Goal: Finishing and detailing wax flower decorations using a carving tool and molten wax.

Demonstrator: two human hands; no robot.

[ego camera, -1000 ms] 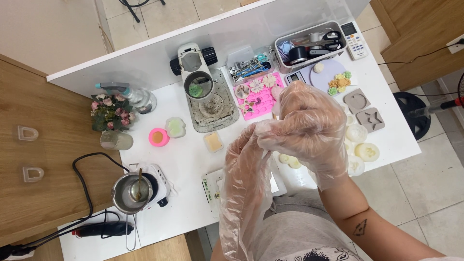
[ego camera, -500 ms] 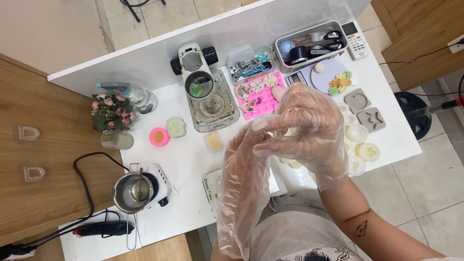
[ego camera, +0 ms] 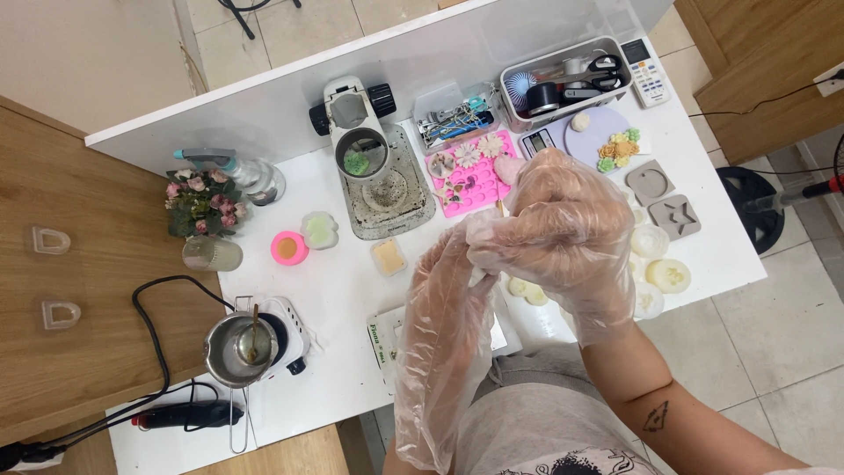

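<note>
White table (ego camera: pixel 352 290) below — right hand (ego camera: pixel 563 229) pinches the left hand (ego camera: pixel 448 290)'s loose plastic glove (ego camera: pixel 431 378), fingers hidden

Clear plastic gloves cover both hands (ego camera: pixel 527 264); grey shirt.

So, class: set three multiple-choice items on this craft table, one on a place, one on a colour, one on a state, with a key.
1. Where is the metal pot?
A. on the hot plate
B. in the grey bin
C. on the floor

2. What colour is the flower mould?
A. blue
B. pink
C. black

3. What covers both hands?
A. nothing
B. wool mittens
C. clear plastic gloves

Key:
1 A, the pot sits on the white plate at the near left.
2 B, it lies pink beside the microscope.
3 C, the left hand and right hand show through thin film.
</note>
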